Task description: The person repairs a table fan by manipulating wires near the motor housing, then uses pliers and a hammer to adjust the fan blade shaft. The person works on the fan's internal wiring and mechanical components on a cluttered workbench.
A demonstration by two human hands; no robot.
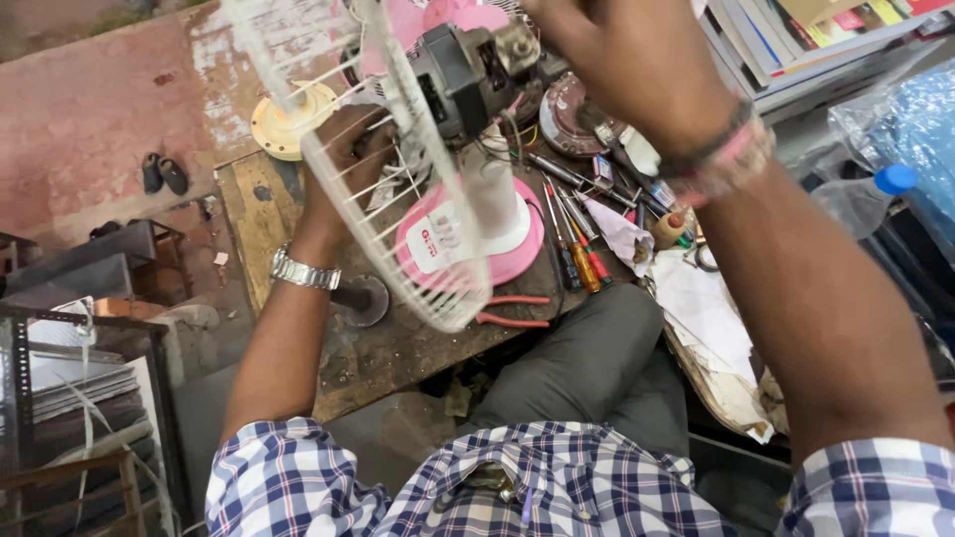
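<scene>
My left hand (348,159) grips white fan guard (378,179), centre frame, over counter (398,348). Right hand (627,60) closed at motor (458,75), top centre; what it pinches, cannot tell. Step looks like motor work; next move needs steady guard.

Left hand (343,164) reaches forward with fingers curled; right hand (637,60) is raised, knuckles up, fingers closed.

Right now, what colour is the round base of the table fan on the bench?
Pink, with a white centre: the fan base, clearest in the head view.
</scene>
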